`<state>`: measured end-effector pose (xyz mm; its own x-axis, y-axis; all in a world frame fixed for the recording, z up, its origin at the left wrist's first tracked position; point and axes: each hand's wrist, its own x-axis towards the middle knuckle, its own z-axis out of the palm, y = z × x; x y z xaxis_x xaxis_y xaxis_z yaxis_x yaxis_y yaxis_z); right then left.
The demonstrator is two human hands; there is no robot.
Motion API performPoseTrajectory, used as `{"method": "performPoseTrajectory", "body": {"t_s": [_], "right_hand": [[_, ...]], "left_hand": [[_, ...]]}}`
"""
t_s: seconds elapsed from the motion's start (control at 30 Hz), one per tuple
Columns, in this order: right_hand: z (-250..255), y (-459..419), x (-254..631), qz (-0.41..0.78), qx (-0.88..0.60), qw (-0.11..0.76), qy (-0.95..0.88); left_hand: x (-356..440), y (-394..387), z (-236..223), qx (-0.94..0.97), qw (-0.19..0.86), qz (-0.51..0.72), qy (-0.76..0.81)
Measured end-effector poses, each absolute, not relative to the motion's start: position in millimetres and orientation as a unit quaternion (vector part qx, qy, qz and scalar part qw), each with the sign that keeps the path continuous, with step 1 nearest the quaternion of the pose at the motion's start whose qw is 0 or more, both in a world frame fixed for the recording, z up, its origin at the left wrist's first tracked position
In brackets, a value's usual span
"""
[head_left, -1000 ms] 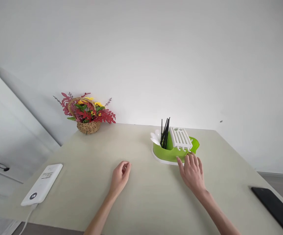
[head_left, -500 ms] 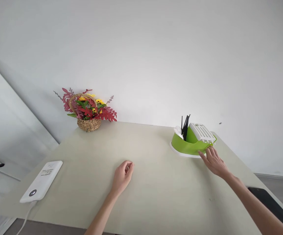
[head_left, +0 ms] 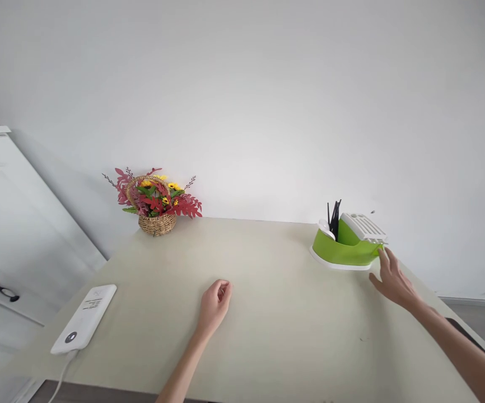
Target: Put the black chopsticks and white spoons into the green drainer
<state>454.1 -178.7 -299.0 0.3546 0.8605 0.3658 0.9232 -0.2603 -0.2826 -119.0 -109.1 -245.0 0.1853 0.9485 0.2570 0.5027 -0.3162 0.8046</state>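
A green utensil holder with a white base and a white slotted top stands at the table's back right. White spoons and black chopsticks stick up from its left end. My right hand is at the holder's front right corner, fingers spread; whether the fingertips still touch it I cannot tell. My left hand rests on the table near the middle, fingers curled in, with nothing visible in them.
A wicker basket of artificial flowers stands at the back left. A white power bank with a cable lies at the left edge. Behind my right forearm, a black phone is mostly hidden. A white cabinet stands on the left.
The utensil holder has slid right and back across the table with my right hand at its front. My right fingers have spread apart. My left hand has stayed in place.
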Motion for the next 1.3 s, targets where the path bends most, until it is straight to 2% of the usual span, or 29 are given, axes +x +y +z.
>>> {"method": "performPoseTrajectory", "body": {"t_s": [0.2,0.37,0.7,1.03,1.3], "right_hand": [[-343.2,-188.3,378.5,-0.035,-0.863,0.236,-0.444],[-348.6,-195.5,337.5,-0.013,-0.865,0.196,-0.462],[-344.0,-234.7,300.4,0.003,-0.845,0.136,-0.517],[-341.0,-248.1,288.4,-0.008,-0.833,0.122,-0.539],[-340.5,-247.8,288.5,-0.015,-0.832,0.122,-0.541]], "left_hand": [[-120.6,-107.8,-248.6,0.712,0.231,0.410,0.521],[-121.9,-107.9,-250.3,0.750,0.131,0.418,0.495],[-133.0,-150.5,-279.5,0.840,-0.019,0.277,0.466],[-140.6,-188.3,-298.0,0.848,-0.070,0.223,0.476],[-128.3,-162.5,-297.3,0.837,-0.072,0.221,0.496]]}}
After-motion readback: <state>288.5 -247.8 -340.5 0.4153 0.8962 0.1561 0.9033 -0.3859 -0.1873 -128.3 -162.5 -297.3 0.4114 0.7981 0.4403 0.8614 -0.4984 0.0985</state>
